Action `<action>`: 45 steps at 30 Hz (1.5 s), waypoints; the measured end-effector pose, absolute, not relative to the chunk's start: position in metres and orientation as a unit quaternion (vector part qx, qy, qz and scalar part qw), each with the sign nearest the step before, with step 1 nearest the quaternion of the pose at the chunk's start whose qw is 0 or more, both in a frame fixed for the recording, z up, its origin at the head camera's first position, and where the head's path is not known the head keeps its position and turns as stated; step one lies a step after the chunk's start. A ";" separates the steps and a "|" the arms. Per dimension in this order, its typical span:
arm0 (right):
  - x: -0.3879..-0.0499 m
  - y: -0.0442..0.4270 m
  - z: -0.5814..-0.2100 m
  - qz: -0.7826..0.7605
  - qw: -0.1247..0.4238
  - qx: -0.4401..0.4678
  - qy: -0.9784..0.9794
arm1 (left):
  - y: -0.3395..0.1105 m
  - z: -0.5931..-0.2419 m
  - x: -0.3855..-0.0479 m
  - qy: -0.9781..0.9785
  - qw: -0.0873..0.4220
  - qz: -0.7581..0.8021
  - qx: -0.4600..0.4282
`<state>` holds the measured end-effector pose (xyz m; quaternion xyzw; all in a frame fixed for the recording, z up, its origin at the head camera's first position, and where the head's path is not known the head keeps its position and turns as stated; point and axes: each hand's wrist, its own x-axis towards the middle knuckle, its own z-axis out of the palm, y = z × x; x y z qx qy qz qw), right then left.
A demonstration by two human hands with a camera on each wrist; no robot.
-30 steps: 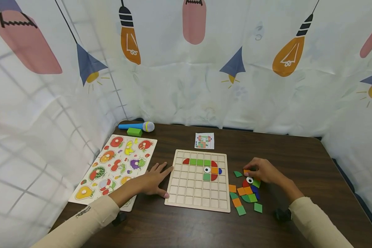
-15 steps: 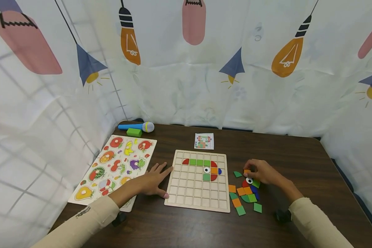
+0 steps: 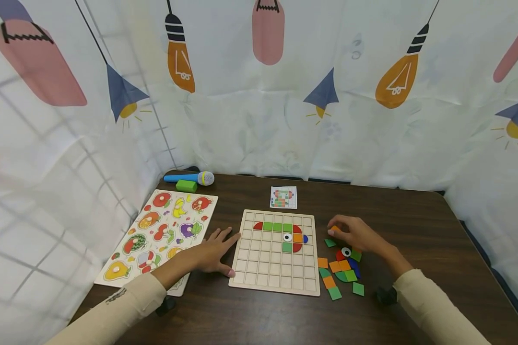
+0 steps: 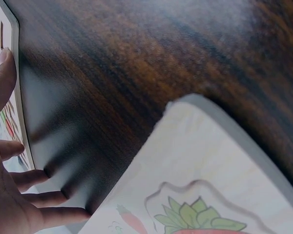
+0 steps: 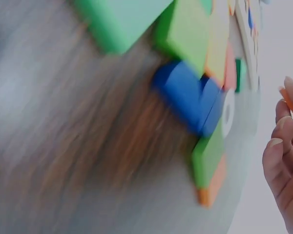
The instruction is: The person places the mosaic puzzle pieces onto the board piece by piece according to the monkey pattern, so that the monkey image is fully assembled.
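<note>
My left hand point(image 3: 213, 251) lies with fingers spread beside the wooden grid board point(image 3: 265, 268). Its thumb and fingertips touch the board's left edge, as the left wrist view also shows. Green, red, orange and blue tiles and a round eye tile point(image 3: 288, 237) fill part of the grid's upper half. Raised over the loose tiles, my right hand point(image 3: 357, 235) pinches an orange tile point(image 5: 289, 102) between thumb and fingers. Below that hand are another eye tile point(image 3: 347, 252), blue tiles point(image 5: 183, 92), a green square point(image 3: 358, 289) and several orange tiles point(image 3: 323, 263).
A small pattern card point(image 3: 284, 197) lies behind the board. To the left is a fruit puzzle board point(image 3: 155, 235), its corner near my left wrist. A toy microphone point(image 3: 187, 178) and a green block point(image 3: 186, 186) stand at the back left. A printed curtain point(image 3: 250, 134) surrounds the table.
My right hand has lifted from the loose tiles and moved left and slightly away from me, with the orange tile pinched in it. The left hand has stayed at the board's edge.
</note>
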<state>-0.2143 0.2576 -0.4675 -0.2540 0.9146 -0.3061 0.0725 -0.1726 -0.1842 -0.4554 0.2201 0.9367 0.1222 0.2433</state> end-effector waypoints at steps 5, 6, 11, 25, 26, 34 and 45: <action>-0.217 0.234 -0.463 -0.325 0.089 -0.261 0.904 | -0.183 -0.456 -0.173 0.938 0.242 0.123 0.218; -0.217 0.229 -0.463 -0.327 0.093 -0.261 0.903 | -0.183 -0.456 -0.173 0.938 0.241 0.123 0.218; -0.218 0.203 -0.460 -0.327 0.109 -0.261 0.902 | -0.182 -0.457 -0.174 0.939 0.241 0.124 0.214; -0.219 0.144 -0.457 -0.368 0.129 -0.290 0.874 | -0.183 -0.457 -0.174 0.939 0.239 0.132 0.207; -0.219 0.141 -0.457 -0.371 0.134 -0.291 0.872 | -0.183 -0.458 -0.174 0.939 0.239 0.133 0.207; -0.219 0.113 -0.457 -0.373 0.148 -0.296 0.867 | -0.184 -0.455 -0.172 0.937 0.241 0.144 0.210; -0.220 0.068 -0.465 -0.395 0.148 -0.207 0.883 | -0.183 -0.453 -0.171 0.938 0.241 0.138 0.207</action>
